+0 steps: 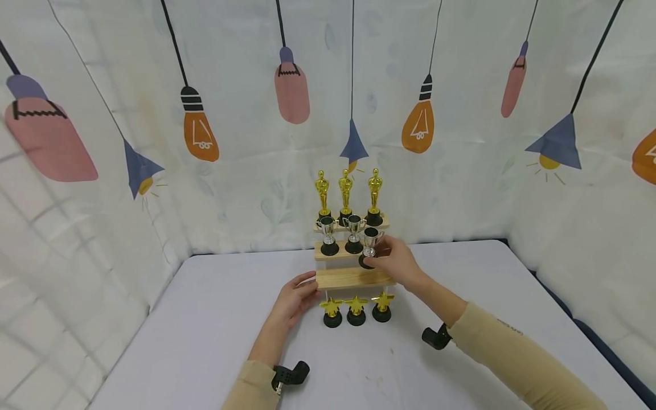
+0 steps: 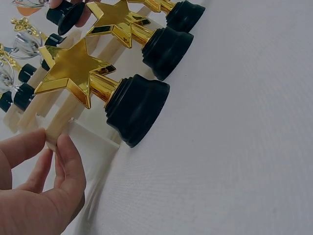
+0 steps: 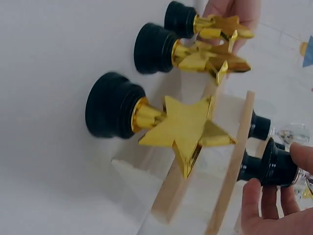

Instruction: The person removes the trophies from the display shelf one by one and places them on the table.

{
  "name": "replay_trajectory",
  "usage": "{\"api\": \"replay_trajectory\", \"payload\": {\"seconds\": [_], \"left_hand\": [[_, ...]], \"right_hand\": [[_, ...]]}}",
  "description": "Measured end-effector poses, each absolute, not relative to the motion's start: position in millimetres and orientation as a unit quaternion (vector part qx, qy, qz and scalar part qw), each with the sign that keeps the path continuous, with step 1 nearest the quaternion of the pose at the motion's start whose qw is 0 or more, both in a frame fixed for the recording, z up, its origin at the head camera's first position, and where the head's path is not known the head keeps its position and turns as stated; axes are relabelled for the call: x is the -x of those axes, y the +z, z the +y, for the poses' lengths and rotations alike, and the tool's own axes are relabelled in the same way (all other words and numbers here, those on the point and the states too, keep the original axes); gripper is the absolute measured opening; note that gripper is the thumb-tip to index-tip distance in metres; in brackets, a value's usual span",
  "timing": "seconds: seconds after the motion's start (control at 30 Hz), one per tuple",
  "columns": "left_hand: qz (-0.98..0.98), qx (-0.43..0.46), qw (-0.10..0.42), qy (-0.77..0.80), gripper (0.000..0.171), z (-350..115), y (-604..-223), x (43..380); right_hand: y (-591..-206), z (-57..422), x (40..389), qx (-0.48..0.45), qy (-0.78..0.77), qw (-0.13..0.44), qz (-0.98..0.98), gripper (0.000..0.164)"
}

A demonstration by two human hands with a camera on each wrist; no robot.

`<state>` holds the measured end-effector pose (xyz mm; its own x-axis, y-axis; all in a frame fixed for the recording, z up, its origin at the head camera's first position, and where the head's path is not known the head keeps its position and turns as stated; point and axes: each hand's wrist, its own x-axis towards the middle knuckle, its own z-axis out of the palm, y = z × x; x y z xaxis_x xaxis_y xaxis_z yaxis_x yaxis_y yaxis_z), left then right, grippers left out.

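Observation:
My right hand (image 1: 402,263) grips a small silver trophy cup (image 1: 371,234) by its black base (image 3: 279,164), over the right end of the middle shelf. Thumb and fingers of my left hand (image 2: 41,196) pinch the left end of the lowest wooden shelf (image 1: 353,278) of a tiered display stand. Two more silver trophy cups (image 1: 353,226) stand upright on the middle shelf. Three golden figure statuettes (image 1: 345,191) stand on the top shelf. On the table before the stand, three gold star trophies (image 1: 357,307) stand in a row on black bases.
A white cloth covers the table (image 1: 215,324). Behind it hangs a pale curtain (image 1: 246,188) printed with lamps and bulbs. Each wrist wears a black camera, the left one (image 1: 292,374) near the table's front. White side supports (image 2: 93,139) hold up the shelves.

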<state>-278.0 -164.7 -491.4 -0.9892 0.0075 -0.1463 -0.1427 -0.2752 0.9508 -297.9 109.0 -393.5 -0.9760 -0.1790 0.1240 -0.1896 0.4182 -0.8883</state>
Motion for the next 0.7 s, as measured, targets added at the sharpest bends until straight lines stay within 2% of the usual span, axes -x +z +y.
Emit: {"api": "replay_trajectory", "payload": {"seconds": [0.7], "left_hand": [[0.604, 0.057, 0.046, 0.794, 0.045, -164, -491, 277]], "right_hand": [[-407, 85, 265, -0.135, 0.562, -0.065, -0.814, 0.029]]}}
